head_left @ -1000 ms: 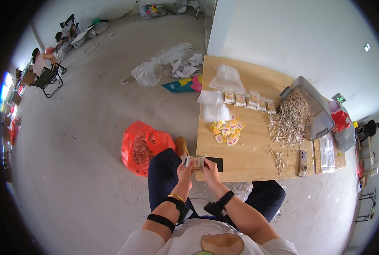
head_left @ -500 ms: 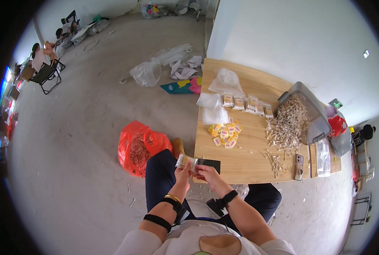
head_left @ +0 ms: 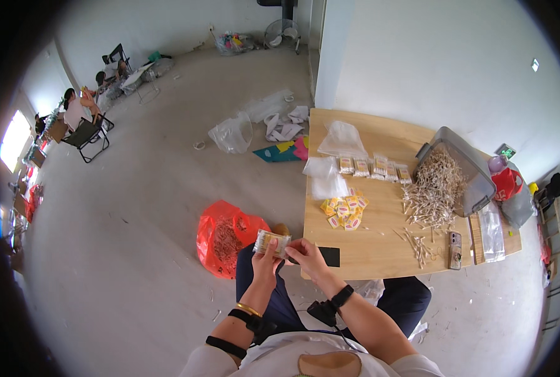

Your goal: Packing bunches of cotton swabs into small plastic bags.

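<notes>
A small clear packet of cotton swabs [head_left: 272, 243] is held up beyond the table's near left corner, over my lap. My left hand [head_left: 266, 264] grips it from below, thumb across its front. At its right end the fingers of my right hand [head_left: 306, 256] are pinched together on the wrapper's edge; the fingertips are partly hidden. Just right of that hand, a flat black pad [head_left: 330, 256] lies on the table. Farther in are a heap of yellow and white cards [head_left: 349, 209] and a row of filled swab packets [head_left: 379, 167].
Loose cotton swabs [head_left: 436, 188] spill from a tipped grey bin [head_left: 478, 182] on the wooden table [head_left: 380, 251]. A phone [head_left: 456, 249] lies near the front edge. Clear bags [head_left: 343, 138] rest at the back. A red plastic bag [head_left: 206, 245] stands on the floor, left of my knee.
The whole view has shifted, so the table and floor things appear farther right and lower. Both hands stay on the packet, which looks turned slightly more face-up.
</notes>
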`<state>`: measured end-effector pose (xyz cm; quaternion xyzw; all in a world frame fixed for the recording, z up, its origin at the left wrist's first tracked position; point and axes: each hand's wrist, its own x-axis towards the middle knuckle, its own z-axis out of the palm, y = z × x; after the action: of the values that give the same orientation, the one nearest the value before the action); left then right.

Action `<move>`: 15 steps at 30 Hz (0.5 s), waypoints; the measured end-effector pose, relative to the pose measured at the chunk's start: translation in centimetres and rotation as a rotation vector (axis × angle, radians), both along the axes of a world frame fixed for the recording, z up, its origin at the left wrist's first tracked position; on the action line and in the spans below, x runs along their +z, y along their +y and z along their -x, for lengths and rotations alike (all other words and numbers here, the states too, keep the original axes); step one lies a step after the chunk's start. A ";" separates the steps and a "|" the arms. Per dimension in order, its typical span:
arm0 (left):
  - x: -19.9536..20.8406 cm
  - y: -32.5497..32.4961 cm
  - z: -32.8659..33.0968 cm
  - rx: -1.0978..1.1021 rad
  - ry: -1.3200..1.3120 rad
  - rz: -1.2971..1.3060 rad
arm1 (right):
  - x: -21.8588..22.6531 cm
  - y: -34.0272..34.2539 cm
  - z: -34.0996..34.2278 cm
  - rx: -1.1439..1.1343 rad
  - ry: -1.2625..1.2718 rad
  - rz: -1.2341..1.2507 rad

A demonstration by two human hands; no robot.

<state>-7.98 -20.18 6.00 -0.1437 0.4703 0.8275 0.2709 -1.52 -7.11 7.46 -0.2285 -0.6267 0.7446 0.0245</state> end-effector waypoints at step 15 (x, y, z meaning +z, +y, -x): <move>12.9 3.0 -6.4 -0.079 0.251 -0.441 | 14.5 -2.4 -5.5 -0.453 0.566 -0.619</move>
<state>-1.60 -17.23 18.95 0.0412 0.3137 0.9102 0.2675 3.94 -9.50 21.97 -0.1296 -0.7224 0.5317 0.4226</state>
